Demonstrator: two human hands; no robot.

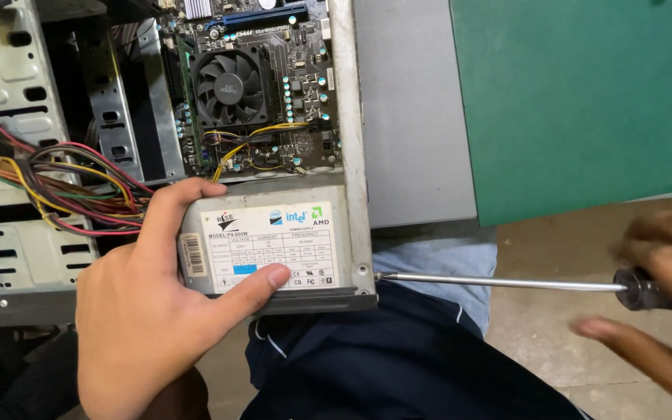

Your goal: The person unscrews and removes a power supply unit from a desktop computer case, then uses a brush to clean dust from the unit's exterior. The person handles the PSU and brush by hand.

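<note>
Power supply (274, 245), boxy, stiff, likely heavy: left hand (145, 311) clamped on it. Screwdriver (499, 281) at 3 o'clock, right hand (663, 288) gripping handle.

Grey table (410, 117) carries open computer case (9, 233); green mat (585, 93) lies beside it.

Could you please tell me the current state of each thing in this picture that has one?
computer case: side open, insides exposed.
power supply: seated in the case corner, gripped by the left hand.
screwdriver: held level by the right hand, tip at the case's rear edge.
cooler fan: mounted on the board.
</note>
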